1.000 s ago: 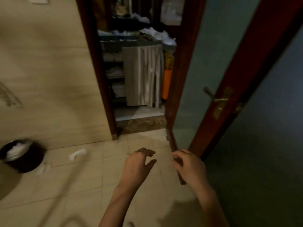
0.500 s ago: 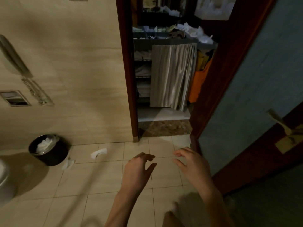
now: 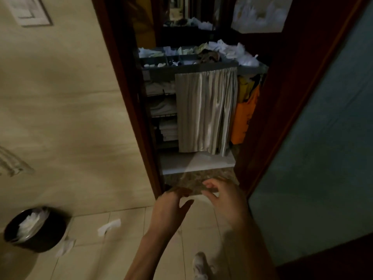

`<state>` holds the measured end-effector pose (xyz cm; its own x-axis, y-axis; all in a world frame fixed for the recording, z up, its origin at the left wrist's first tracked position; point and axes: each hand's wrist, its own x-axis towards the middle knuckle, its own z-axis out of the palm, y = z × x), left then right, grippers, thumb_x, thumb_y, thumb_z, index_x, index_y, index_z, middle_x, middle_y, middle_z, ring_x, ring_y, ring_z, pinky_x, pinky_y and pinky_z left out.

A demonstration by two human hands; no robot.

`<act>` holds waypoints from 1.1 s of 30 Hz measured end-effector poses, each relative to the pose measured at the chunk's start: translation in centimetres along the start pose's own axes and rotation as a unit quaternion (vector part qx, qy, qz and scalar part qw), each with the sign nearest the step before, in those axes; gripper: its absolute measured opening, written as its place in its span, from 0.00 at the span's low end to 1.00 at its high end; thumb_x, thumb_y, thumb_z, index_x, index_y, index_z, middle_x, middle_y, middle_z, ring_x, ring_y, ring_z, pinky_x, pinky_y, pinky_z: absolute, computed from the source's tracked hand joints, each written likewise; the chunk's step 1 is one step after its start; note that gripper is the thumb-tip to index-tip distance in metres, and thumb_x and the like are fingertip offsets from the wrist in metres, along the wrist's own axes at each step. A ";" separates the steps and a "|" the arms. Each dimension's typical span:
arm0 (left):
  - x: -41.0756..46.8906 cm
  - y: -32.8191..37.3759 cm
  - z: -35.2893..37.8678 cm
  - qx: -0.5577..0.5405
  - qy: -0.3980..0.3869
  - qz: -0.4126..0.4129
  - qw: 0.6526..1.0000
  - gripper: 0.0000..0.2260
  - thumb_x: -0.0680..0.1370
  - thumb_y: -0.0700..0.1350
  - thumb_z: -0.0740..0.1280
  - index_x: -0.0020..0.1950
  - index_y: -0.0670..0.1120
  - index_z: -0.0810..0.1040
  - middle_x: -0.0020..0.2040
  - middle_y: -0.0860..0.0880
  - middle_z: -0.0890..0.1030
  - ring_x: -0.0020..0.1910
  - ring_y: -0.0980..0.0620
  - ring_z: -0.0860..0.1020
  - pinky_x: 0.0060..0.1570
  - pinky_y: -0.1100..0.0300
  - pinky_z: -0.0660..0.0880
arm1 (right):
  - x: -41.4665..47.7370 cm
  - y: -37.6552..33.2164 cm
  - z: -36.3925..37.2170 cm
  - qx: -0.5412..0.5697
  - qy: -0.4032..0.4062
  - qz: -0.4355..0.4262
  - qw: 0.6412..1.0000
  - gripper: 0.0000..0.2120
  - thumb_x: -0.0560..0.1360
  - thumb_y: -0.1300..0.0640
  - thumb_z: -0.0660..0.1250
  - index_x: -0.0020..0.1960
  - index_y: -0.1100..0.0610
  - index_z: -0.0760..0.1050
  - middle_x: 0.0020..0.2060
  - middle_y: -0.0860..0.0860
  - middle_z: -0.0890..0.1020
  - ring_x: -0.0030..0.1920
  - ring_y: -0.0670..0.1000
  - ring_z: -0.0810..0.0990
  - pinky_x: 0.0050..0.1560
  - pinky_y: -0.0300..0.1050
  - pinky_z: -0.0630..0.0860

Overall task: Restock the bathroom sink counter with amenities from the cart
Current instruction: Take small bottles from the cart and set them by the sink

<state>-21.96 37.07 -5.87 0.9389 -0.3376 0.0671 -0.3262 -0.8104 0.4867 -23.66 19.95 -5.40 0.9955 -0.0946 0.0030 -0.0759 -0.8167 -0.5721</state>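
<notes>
A housekeeping cart (image 3: pixel 193 68) stands outside the bathroom doorway, straight ahead. Its grey top tray holds small amenities, packets and white plastic bags. A beige curtain (image 3: pixel 205 112) covers the cart's front, with folded white linens on wire shelves to its left. My left hand (image 3: pixel 171 209) and my right hand (image 3: pixel 226 201) hang in front of me above the tiled floor, fingers loosely curled, both holding nothing. They are well short of the cart. The sink counter is out of view.
A dark wooden door frame (image 3: pixel 129 102) bounds the opening on the left; the open door (image 3: pixel 314 158) with a teal panel stands on the right. A black waste bin (image 3: pixel 34 231) with white trash sits low left. Paper scraps (image 3: pixel 109 227) lie on the tiles. An orange bag (image 3: pixel 245 118) hangs off the cart.
The view has moved toward the doorway, so the cart looks larger and nearer. Both hands stay empty and have drifted forward and up in the view.
</notes>
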 end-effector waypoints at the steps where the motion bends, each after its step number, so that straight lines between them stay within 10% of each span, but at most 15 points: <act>1: 2.1 0.2 -0.1 0.007 0.003 0.002 1.000 0.11 0.77 0.53 0.67 0.58 0.56 0.80 0.53 0.58 0.82 0.50 0.59 0.80 0.46 0.68 0.71 | 1.8 0.3 -0.8 0.006 0.007 -0.001 1.000 0.13 0.77 0.49 0.66 0.62 0.48 0.76 0.54 0.43 0.79 0.53 0.42 0.76 0.53 0.36 0.72; 19: 21.7 -2.5 2.8 -0.060 -0.047 -0.020 0.997 0.12 0.77 0.51 0.67 0.61 0.56 0.79 0.58 0.59 0.80 0.56 0.60 0.78 0.53 0.65 0.74 | 19.4 5.5 -1.3 0.021 0.022 0.003 1.000 0.11 0.77 0.49 0.66 0.57 0.51 0.79 0.51 0.44 0.81 0.48 0.37 0.73 0.44 0.21 0.62; 33: 45.6 -11.4 -1.5 -0.147 0.035 -0.025 0.988 0.11 0.78 0.49 0.66 0.60 0.55 0.80 0.57 0.58 0.81 0.56 0.58 0.78 0.53 0.69 0.71 | 46.7 0.7 0.7 -0.054 0.002 -0.058 0.997 0.14 0.79 0.46 0.63 0.61 0.49 0.76 0.54 0.44 0.79 0.57 0.44 0.76 0.56 0.36 0.69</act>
<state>24.71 31.63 -7.03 0.9617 -0.2585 0.0917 -0.2428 -0.6470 0.7228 22.80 15.40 -6.26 0.9977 0.0012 0.0677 0.0334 -0.8785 -0.4766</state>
